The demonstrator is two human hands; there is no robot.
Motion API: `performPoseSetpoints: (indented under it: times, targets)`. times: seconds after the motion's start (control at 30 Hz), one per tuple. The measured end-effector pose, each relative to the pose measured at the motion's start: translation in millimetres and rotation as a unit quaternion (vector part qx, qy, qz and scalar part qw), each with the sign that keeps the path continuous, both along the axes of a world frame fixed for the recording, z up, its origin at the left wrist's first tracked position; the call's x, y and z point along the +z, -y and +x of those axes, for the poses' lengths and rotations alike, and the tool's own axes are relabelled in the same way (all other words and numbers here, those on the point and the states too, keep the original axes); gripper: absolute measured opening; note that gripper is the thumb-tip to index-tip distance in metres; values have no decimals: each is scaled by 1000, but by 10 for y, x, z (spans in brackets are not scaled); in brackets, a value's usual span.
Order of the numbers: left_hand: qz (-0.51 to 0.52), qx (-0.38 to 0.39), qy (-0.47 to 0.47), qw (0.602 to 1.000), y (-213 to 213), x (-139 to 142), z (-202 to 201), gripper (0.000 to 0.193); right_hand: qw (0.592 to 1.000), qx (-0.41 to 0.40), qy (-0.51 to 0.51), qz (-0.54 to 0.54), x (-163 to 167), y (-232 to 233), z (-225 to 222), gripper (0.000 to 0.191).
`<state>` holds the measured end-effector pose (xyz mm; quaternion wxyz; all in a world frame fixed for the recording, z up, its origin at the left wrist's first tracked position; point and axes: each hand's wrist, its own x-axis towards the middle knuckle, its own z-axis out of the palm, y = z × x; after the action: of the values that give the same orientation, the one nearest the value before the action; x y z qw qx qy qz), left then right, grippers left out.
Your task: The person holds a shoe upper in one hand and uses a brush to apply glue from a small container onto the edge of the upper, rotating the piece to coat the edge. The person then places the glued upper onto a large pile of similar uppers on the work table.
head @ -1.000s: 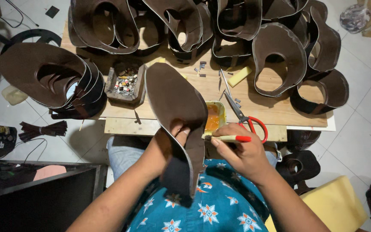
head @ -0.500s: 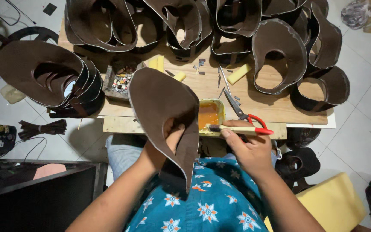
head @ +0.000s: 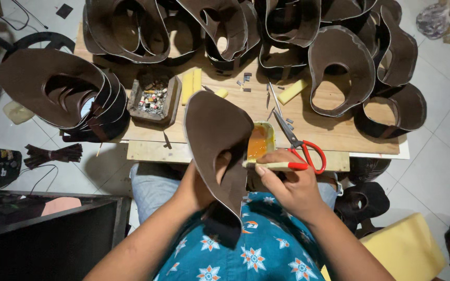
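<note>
Brown leather piece stands curled above the lap, pinched in the left hand at the table's near edge. The right hand is closed around a red-handled brush at the orange glue tub, beside red scissors; stacked leather cutouts crowd the tabletop behind.

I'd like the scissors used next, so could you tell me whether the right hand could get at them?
Probably yes: the red-handled scissors lie just beyond the right hand, unobstructed, though it holds a brush.

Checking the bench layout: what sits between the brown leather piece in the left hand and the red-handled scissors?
In the head view, a small tub of orange glue lies between the leather piece and scissors.
</note>
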<state>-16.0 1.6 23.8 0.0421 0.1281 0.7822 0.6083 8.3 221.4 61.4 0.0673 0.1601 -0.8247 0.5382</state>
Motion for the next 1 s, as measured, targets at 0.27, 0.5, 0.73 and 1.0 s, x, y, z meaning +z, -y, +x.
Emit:
performPoseSetpoints:
  times: [0.27, 0.5, 0.73, 1.0]
  targets:
    - [81, -16, 118, 990, 82, -86, 7, 26, 991, -129, -18, 29, -131, -89, -179, 21]
    - [109, 19, 165, 980, 243, -84, -12, 31, 962, -80, -83, 246, -437, -140, -624, 22]
    - [81, 102, 408, 904, 246, -18, -38, 44, 951, -136, -152, 234, -198, -277, -378, 20]
    - [186, 52, 254, 948, 61, 63, 6, 26, 970, -85, 210, -92, -194, -320, -117, 19]
